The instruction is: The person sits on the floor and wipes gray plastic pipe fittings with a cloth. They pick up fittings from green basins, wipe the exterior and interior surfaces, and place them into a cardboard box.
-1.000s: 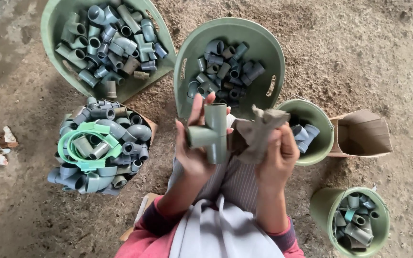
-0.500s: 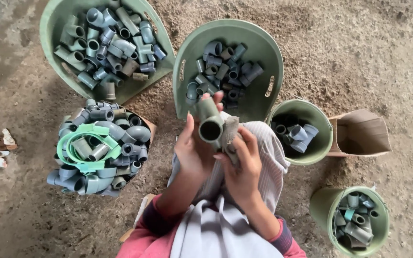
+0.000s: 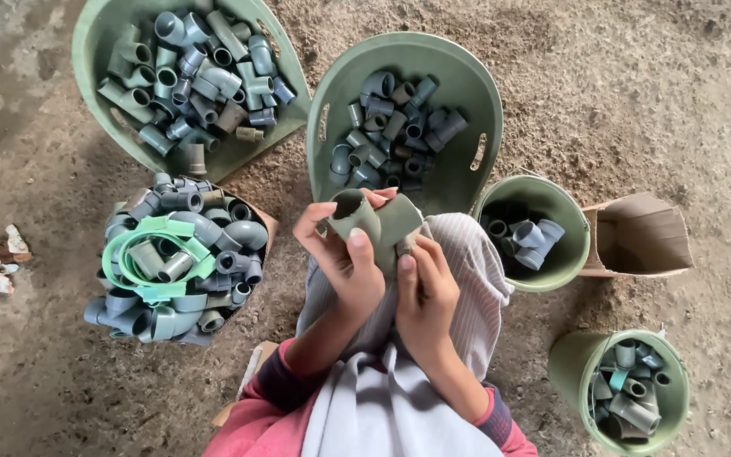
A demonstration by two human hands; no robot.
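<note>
Seated on bare dirt, a person grips a grey-green pipe fitting point(image 3: 376, 227) w/ both hands: left hand point(image 3: 344, 262) wrapped round its open end, right hand point(image 3: 425, 288) pinching the lower part (over the lap). Green basin point(image 3: 467, 101) of fittings at 12 o'clock, heaped pile point(image 3: 179, 262) at 9.

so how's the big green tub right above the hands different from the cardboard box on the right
The big green tub is rounded, green and has slot handles in its rim; the cardboard box is brown, angular and plain. The tub stands upright, open side up; the box lies tipped on its side, with its opening facing left. The tub holds a heap of grey pipe fittings; no fittings show in the box. Both rest on the dirt floor.
</note>
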